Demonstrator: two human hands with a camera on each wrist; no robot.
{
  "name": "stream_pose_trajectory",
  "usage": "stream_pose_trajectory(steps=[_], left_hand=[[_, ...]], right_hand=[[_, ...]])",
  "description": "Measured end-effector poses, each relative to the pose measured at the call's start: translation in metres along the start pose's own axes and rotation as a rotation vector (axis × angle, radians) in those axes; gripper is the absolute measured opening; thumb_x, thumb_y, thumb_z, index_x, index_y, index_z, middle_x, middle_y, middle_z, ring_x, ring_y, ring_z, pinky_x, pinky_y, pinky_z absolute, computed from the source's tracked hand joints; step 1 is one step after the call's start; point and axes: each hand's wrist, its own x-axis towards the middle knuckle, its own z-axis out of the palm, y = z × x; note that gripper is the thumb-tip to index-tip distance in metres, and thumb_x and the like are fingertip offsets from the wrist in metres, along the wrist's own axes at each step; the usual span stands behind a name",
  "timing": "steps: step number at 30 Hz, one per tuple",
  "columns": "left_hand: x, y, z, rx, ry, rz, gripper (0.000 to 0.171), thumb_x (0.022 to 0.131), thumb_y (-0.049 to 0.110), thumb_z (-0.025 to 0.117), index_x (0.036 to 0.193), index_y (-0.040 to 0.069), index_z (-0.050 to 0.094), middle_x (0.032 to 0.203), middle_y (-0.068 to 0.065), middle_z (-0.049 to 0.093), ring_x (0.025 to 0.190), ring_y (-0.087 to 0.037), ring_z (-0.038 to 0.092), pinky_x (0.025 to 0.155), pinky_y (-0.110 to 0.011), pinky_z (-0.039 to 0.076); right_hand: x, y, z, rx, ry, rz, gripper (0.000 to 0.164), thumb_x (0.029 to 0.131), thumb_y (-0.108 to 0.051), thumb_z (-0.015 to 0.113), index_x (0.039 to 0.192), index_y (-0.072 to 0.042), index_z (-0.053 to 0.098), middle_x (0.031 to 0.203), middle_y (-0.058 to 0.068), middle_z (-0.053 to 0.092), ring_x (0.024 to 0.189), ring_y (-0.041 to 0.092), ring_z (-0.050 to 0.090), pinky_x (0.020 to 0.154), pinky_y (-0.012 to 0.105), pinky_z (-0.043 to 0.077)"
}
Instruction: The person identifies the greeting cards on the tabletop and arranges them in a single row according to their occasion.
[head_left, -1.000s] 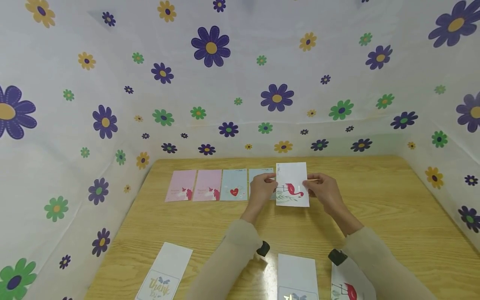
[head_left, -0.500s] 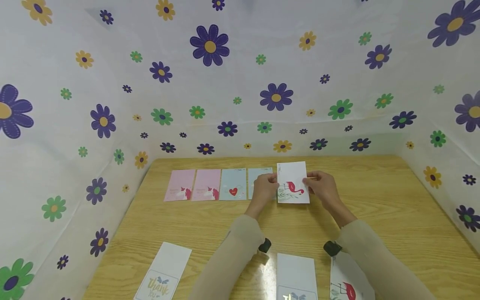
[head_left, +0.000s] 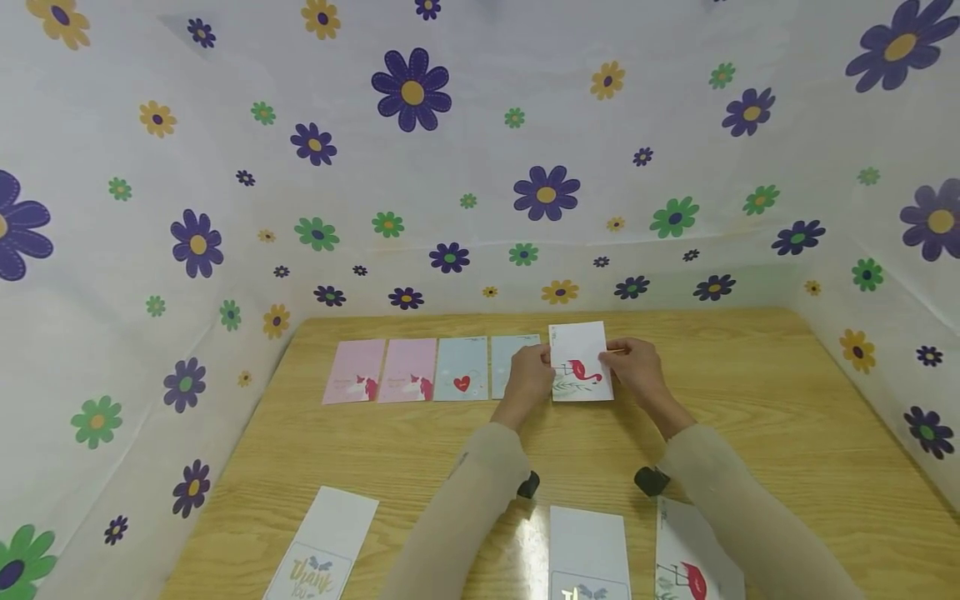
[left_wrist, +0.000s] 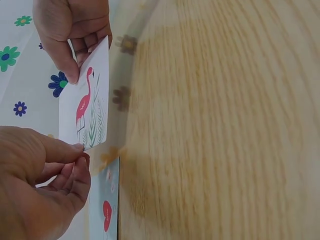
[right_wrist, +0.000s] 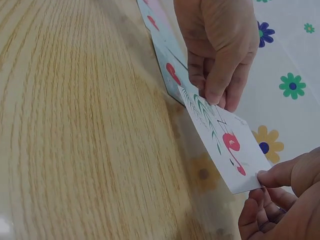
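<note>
A white flamingo card (head_left: 579, 354) is held between both hands at the right end of the back row. My left hand (head_left: 531, 379) pinches its left edge, and my right hand (head_left: 637, 371) pinches the right edge. In the left wrist view, thumb and fingertips of the left hand (left_wrist: 47, 172) grip the lower corner of the card (left_wrist: 90, 107). The right wrist view shows the right hand (right_wrist: 287, 192) gripping the opposite edge. Behind the left hand lies a blue card (head_left: 504, 358), partly hidden. Beside it is a blue heart card (head_left: 461, 368).
Two pink unicorn cards (head_left: 354, 371) continue the row leftward. Nearer the front lie a "thank you" card (head_left: 321, 542), another such card (head_left: 588, 550) and a second flamingo card (head_left: 693, 554), partly covered by the right sleeve. Flower-printed white cloth (head_left: 480, 150) walls the wooden table (head_left: 450, 450).
Both hands keep their pinch on the flamingo card, which has shifted slightly and lies flatter toward the table. The whole head view has drifted a little left.
</note>
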Motion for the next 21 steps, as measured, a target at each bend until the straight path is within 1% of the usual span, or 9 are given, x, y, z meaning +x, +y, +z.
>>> stream_pose_trajectory(steps=[3,5,7,13,19,21], left_hand=[[0.001,-0.002,0.001,0.068,-0.013,0.020,0.035,0.090,-0.013,0.056,0.070,0.009,0.037,0.067,-0.001,0.032,0.064,-0.013,0.033,0.055,-0.023,0.026],[0.002,-0.002,0.002,0.126,-0.017,0.030,0.034,0.092,-0.010,0.058,0.071,0.009,0.040,0.069,-0.001,0.035,0.066,-0.014,0.036,0.056,-0.024,0.028],[0.002,-0.002,0.002,0.162,-0.018,0.033,0.032,0.093,-0.008,0.060,0.072,0.009,0.043,0.070,-0.001,0.038,0.068,-0.015,0.039,0.057,-0.025,0.030],[0.003,-0.001,0.001,0.200,-0.005,0.036,0.027,0.092,-0.006,0.066,0.073,0.007,0.050,0.076,-0.003,0.045,0.076,-0.018,0.044,0.063,-0.027,0.035],[0.006,-0.006,0.002,0.259,0.007,0.049,0.026,0.092,-0.002,0.068,0.074,0.008,0.053,0.077,-0.004,0.050,0.079,-0.019,0.047,0.070,-0.031,0.041],[0.007,-0.008,0.003,0.275,0.014,0.058,0.026,0.091,-0.002,0.068,0.073,0.008,0.053,0.079,-0.004,0.051,0.080,-0.020,0.048,0.073,-0.033,0.042]], right_hand=[[0.003,0.002,0.001,-0.012,0.002,0.004,0.037,0.102,-0.011,0.063,0.131,0.011,0.061,0.119,0.026,0.064,0.094,0.028,0.060,0.071,0.020,0.052],[0.004,0.003,0.002,-0.025,0.004,0.008,0.036,0.102,-0.011,0.063,0.130,0.011,0.062,0.117,0.025,0.065,0.094,0.028,0.059,0.070,0.020,0.050],[0.006,0.004,0.002,-0.038,0.005,0.011,0.036,0.102,-0.012,0.064,0.130,0.011,0.062,0.116,0.024,0.065,0.094,0.027,0.058,0.070,0.021,0.049],[0.010,0.007,0.006,-0.075,0.015,0.001,0.035,0.101,-0.012,0.064,0.128,0.011,0.064,0.115,0.024,0.066,0.093,0.027,0.058,0.071,0.024,0.048],[0.014,0.009,0.010,-0.095,0.007,0.004,0.036,0.102,-0.013,0.063,0.129,0.010,0.063,0.120,0.025,0.066,0.097,0.029,0.058,0.079,0.030,0.051],[0.015,0.010,0.011,-0.100,0.009,0.000,0.036,0.102,-0.013,0.063,0.129,0.010,0.063,0.120,0.026,0.066,0.097,0.030,0.059,0.079,0.031,0.052]])
